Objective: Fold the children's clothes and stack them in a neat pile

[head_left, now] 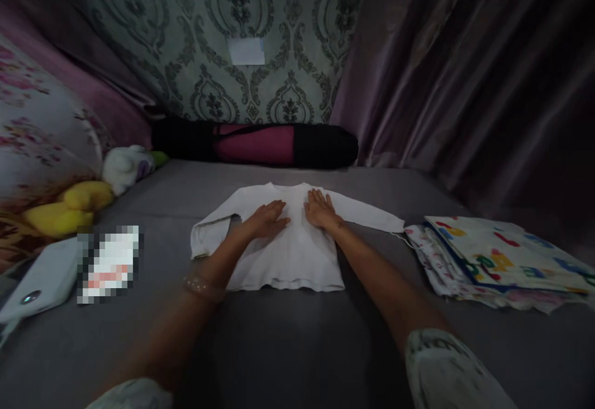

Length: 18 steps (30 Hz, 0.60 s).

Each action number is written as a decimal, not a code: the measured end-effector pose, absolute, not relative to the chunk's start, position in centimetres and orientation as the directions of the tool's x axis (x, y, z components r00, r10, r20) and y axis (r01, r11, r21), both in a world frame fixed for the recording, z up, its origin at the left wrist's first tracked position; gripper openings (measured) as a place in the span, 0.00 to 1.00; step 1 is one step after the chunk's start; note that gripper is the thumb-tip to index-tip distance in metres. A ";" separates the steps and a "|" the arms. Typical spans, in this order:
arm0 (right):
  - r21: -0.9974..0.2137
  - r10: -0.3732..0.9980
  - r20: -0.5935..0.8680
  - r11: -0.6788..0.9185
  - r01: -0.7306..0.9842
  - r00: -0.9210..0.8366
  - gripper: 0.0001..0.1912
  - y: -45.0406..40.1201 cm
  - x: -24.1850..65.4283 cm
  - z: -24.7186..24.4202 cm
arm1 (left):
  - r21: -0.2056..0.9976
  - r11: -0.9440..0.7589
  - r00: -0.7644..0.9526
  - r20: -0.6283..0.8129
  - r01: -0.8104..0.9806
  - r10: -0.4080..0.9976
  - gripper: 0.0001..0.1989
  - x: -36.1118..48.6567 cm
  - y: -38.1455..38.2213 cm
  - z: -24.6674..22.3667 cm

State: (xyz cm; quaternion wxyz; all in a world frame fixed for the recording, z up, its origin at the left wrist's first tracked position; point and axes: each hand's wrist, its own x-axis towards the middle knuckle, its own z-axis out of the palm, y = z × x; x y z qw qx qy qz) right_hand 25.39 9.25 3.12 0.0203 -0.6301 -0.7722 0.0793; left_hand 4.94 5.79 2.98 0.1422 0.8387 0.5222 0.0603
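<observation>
A small white long-sleeved shirt (297,254) lies spread on the grey bed sheet (288,347), its neckline pointing away from me. On the left half of its chest rests my left hand (267,218), fingers stretched out and nothing held. My right hand (320,209) lies flat near the shirt's right shoulder, fingers extended. The right sleeve reaches straight out to the side, while the left sleeve bends down toward me. Both palms hide part of the shirt front.
Folded printed cloths (506,257) are stacked at the right. On the left are a white device (46,279) with a cable, a blurred-out item (111,266), a yellow plush toy (69,207) and a white plush toy (125,167). A black and pink roll (255,144) lies against the wall.
</observation>
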 end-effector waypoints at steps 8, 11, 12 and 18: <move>-0.216 0.997 -0.040 0.055 0.975 -0.065 0.37 12.6 20.8 1.1 | 0.426 -0.294 0.322 0.006 0.856 0.947 0.34 -1.4 1.5 4.5; -0.218 0.996 -0.053 0.055 0.975 -0.068 0.37 12.7 20.9 0.8 | 0.519 -0.261 0.222 0.136 0.814 0.965 0.31 -3.7 1.1 4.6; -0.214 0.996 -0.057 0.057 0.975 -0.070 0.37 12.7 21.0 0.8 | 0.544 -0.224 0.164 0.156 0.809 0.974 0.31 -4.5 1.1 4.6; -0.179 0.995 -0.075 0.048 0.983 -0.062 0.37 12.9 20.9 0.9 | 0.597 0.235 -0.282 -0.015 0.767 0.959 0.29 -9.6 0.8 4.9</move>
